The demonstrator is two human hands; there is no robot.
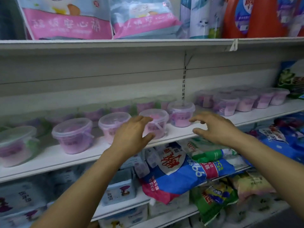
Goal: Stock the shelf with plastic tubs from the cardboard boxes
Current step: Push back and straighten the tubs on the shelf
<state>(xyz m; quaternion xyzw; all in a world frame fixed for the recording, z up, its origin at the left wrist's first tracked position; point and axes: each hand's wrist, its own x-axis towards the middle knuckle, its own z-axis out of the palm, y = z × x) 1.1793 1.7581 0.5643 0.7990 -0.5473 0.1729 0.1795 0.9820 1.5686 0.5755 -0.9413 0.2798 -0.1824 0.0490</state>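
Shelf: We see a long white shelf (179,132) in the middle. It runs from the left side to the right side.
First tub: A clear tub (158,124) stands upright near the front edge of the shelf. It has a lid on and pink stuff inside.
Left hand: Our left hand (130,132) reaches up to the clear tub from its left side.
Left fingers: The left fingers (144,119) lie over the edge of the lid, and the thumb curves across the low front of the tub. It is blurry, so we cannot tell if they hold it tight or only touch it.
Right hand: Our right hand (217,129) hangs in the air in front of the shelf edge, to the right of the clear tub.
Right fingers: The right fingers (195,120) are spread and a bit bent. They are let go and hold nothing.
Second tub: A second tub (181,113) stands just beside the clear tub, to its right and a bit farther back.
Front row: The front tubs (72,135) stand in a line to the left, each a little apart.
Back row: The back tubs (146,104) stand behind them. They look very blurry.
Right side: The far tubs (230,102) stand close together on the right part of the shelf.
Up high: Pink bags (65,22) and an orange bottle (256,18) stand on the shelf above.
Down low: A blue bag (189,171) lies under our hands. Green bags (215,203) lie lower, and white boxes (118,193) stand to the left of them.
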